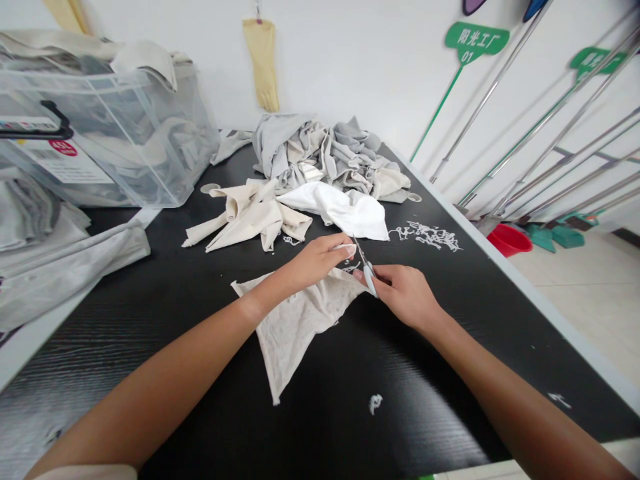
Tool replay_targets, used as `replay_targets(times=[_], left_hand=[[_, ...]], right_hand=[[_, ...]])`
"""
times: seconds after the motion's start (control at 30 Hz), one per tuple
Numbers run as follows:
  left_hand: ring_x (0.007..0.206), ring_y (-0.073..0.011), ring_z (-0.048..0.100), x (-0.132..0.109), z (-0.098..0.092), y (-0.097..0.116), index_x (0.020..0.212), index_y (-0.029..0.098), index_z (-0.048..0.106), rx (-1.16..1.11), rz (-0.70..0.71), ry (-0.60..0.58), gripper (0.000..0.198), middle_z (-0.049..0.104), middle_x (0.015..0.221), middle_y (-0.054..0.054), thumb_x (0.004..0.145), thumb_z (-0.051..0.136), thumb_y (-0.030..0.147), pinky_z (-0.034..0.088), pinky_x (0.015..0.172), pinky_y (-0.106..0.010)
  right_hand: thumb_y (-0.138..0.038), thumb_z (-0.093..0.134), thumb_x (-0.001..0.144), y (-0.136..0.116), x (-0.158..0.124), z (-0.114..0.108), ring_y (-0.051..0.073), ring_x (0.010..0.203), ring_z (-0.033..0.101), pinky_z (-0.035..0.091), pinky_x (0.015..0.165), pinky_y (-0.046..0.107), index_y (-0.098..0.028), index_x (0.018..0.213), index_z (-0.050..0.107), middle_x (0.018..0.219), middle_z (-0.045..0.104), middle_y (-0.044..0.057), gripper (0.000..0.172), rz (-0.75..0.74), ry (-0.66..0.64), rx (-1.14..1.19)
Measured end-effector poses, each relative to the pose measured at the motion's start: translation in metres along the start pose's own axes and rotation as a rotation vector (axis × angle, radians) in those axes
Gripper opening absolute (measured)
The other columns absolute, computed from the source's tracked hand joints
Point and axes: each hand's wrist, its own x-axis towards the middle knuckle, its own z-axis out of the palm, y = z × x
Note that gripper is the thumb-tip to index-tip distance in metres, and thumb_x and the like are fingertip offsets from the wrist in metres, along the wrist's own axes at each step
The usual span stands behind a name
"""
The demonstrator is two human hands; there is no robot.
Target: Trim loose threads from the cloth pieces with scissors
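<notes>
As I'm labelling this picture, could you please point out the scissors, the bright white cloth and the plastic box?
Scissors (368,271), head view: the handle.
Bright white cloth (341,208), head view: its middle.
Plastic box (129,141), head view: front wall.

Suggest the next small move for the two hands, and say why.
I'd probably ease the left hand slightly away from the scissors before any snip. The right hand holds them with the blades very close to the left hand's grip on the pale fabric, so a cut there could catch a finger.
</notes>
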Motion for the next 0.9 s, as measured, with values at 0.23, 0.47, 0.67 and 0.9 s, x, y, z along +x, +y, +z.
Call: replay_targets(times=[0.23,0.47,0.67,0.9], left_hand=[[0.086,-0.0179,0.057,0.0002,0.0015,-0.0025,0.089,0.019,0.063,-0.006,-0.030,0.006,0.025,0.064,0.087,0.000,0.099,0.052,0.039,0.042,0.082,-0.029],[0.085,-0.0174,0.056,0.0011,0.0026,-0.0038,0.087,0.019,0.062,-0.018,-0.024,0.017,0.025,0.062,0.086,0.001,0.099,0.052,0.038,0.041,0.081,-0.029],[0.083,-0.0169,0.053,0.0006,0.0032,-0.0020,0.086,0.019,0.062,-0.034,-0.036,0.009,0.025,0.060,0.084,0.001,0.099,0.052,0.038,0.040,0.078,-0.029],[0.083,-0.0174,0.053,0.0005,0.0042,-0.0005,0.085,0.019,0.061,-0.024,-0.044,0.024,0.026,0.060,0.084,0.001,0.098,0.051,0.039,0.041,0.079,-0.029]], right_hand=[[-0.065,0.045,0.103,-0.0044,0.0000,-0.0059,0.016,0.060,0.050,0.023,0.060,0.031,-0.022,0.071,0.056,0.064,0.058,-0.001,0.055,-0.026,-0.105,-0.061],[-0.067,0.047,0.102,-0.0026,0.0008,0.0007,0.014,0.057,0.043,0.021,0.058,0.031,-0.020,0.067,0.052,0.061,0.054,-0.001,0.059,-0.030,-0.043,-0.055],[-0.069,0.047,0.101,-0.0021,-0.0003,0.0011,0.014,0.057,0.041,0.021,0.058,0.031,-0.020,0.064,0.047,0.058,0.051,-0.001,0.062,-0.029,-0.009,-0.027],[-0.072,0.045,0.100,-0.0019,-0.0003,0.0035,0.014,0.057,0.042,0.022,0.058,0.030,-0.020,0.063,0.046,0.058,0.051,-0.001,0.064,-0.032,-0.010,0.007]])
